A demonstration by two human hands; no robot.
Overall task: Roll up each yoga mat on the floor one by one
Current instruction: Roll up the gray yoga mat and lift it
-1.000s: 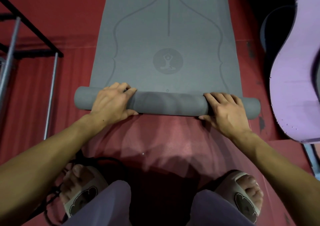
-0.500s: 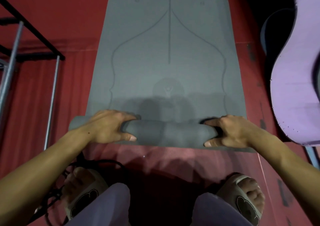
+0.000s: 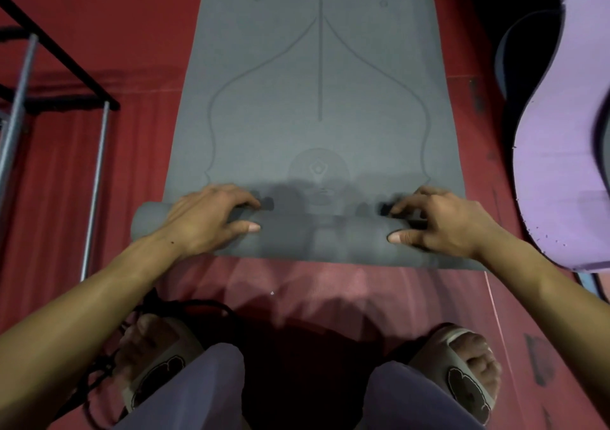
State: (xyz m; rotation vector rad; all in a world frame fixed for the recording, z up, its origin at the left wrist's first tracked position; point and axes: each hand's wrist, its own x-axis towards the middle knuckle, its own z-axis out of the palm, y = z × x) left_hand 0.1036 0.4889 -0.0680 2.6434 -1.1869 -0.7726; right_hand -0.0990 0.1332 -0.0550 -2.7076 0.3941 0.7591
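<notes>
A grey yoga mat (image 3: 317, 83) with a printed line pattern lies on the red floor, stretching away from me. Its near end is wound into a roll (image 3: 317, 235) that lies crosswise in front of me. My left hand (image 3: 204, 221) grips the left part of the roll, fingers arched over the top and thumb on the near side. My right hand (image 3: 439, 225) grips the right part the same way. The roll reaches the round emblem (image 3: 318, 169) printed on the mat. The left end of the roll sticks out past my left hand.
A purple mat (image 3: 567, 132) curves along the right side, close to the grey mat's edge. A metal rack with thin legs (image 3: 95, 179) stands at the left. My sandalled feet (image 3: 462, 373) are below, with a black cable (image 3: 109, 367) by the left foot.
Both hands have pushed the roll forward along the mat, up to the round emblem. The fingers went from lying over the roll to arching over it. The mat's far edge has come into view.
</notes>
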